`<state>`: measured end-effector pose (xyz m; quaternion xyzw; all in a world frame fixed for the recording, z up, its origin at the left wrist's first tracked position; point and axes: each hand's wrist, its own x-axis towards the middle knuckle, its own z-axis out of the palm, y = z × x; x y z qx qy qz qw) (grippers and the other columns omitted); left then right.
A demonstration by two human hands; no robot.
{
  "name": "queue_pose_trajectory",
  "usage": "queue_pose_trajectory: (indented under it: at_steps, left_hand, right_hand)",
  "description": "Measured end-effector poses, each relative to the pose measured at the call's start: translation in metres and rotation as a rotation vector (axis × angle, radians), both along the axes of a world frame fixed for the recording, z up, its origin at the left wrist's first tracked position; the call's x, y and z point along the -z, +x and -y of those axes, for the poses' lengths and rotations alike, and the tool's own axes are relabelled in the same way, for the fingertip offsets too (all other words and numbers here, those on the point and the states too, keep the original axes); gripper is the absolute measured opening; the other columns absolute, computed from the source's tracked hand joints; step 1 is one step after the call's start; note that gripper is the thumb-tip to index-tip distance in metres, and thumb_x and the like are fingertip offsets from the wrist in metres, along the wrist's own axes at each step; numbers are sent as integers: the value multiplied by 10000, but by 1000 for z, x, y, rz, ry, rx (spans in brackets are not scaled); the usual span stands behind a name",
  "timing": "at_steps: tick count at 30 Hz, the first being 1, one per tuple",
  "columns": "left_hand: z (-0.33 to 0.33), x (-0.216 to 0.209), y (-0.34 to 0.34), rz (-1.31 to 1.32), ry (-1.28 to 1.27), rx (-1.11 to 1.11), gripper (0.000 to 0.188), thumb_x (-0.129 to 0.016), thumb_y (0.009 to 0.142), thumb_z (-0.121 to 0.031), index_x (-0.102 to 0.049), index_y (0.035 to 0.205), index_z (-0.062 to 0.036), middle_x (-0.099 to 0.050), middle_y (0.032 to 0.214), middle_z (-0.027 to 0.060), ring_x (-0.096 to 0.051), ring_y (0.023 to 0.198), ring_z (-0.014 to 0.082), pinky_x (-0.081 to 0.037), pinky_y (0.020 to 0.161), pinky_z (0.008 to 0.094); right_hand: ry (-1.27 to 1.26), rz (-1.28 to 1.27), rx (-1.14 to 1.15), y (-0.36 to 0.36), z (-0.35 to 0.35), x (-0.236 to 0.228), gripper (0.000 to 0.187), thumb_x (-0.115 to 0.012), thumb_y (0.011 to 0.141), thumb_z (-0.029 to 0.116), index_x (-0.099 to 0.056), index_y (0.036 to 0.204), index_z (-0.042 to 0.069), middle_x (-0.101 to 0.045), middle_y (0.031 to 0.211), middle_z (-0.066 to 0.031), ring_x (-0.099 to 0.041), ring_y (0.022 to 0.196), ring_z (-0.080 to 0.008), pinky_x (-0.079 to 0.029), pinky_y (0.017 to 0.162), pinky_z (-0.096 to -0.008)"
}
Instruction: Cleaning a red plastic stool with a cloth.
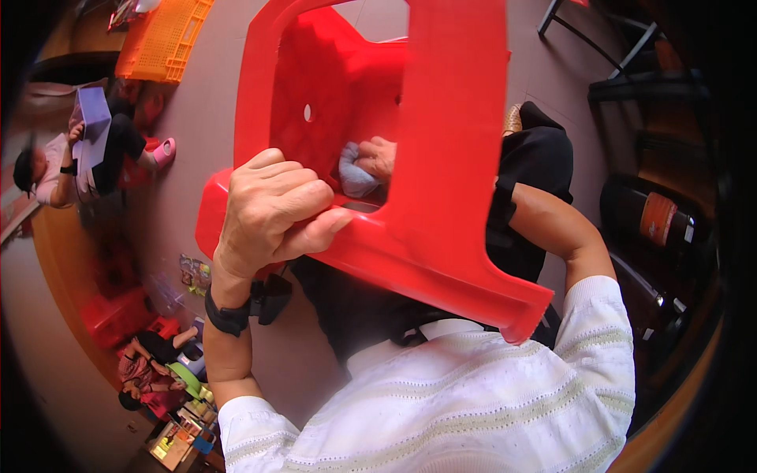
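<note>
A red stool (453, 158) tilts in front of a white shirt (441, 406), the left hand (272, 206) with fingers wrapped around its edge, the right hand (380, 158) inside it with fingers clenched on a grey-blue cloth (356, 175).

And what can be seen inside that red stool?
Inside the red stool, the person's right hand holds a crumpled bluish-grey cloth. The stool itself covers the right wrist and part of the interior, so what's there can't be seen.
</note>
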<state>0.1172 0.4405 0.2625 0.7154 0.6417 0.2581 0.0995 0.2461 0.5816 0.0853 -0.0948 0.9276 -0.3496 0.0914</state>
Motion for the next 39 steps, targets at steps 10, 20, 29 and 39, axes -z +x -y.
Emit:
queue_pose_trajectory:
  at_steps: [10, 20, 29, 39]
  left_hand:
    - [-4, -5, 4, -51, -50, 4, 320, -570, 837, -274, -517, 625, -41, -459, 547, 69, -457, 492, 224, -325, 537, 324]
    - [-5, -3, 4, -84, 173, -65, 204, -492, 840, -33, -519, 645, 22, -504, 574, 99, -483, 488, 234, -352, 522, 329]
    - [-24, 29, -8, -349, 351, 23, 199, -500, 857, -76, -537, 673, -10, -516, 609, 93, -514, 537, 259, -396, 564, 354]
    - [44, 92, 9, -459, 249, -27, 357, -415, 951, -285, -581, 732, -57, -573, 697, 81, -559, 651, 235, -405, 695, 369]
  right_hand:
    - [-114, 348, -144, 29, -30, -9, 309, -621, 680, 168, -635, 942, 5, -639, 823, -170, -621, 807, -336, -497, 697, -416]
    - [-227, 417, -101, 56, -61, 1, 351, -649, 668, 135, -597, 984, -9, -613, 965, -191, -603, 907, -333, -479, 772, -411]
    - [238, -276, 537, 35, -100, 17, 146, -583, 725, 44, -647, 855, 58, -593, 997, -108, -575, 973, -338, -477, 788, -461]
    - [482, -548, 619, 28, -92, 30, 112, -589, 743, 132, -641, 825, 76, -572, 1004, -74, -559, 963, -263, -463, 838, -448]
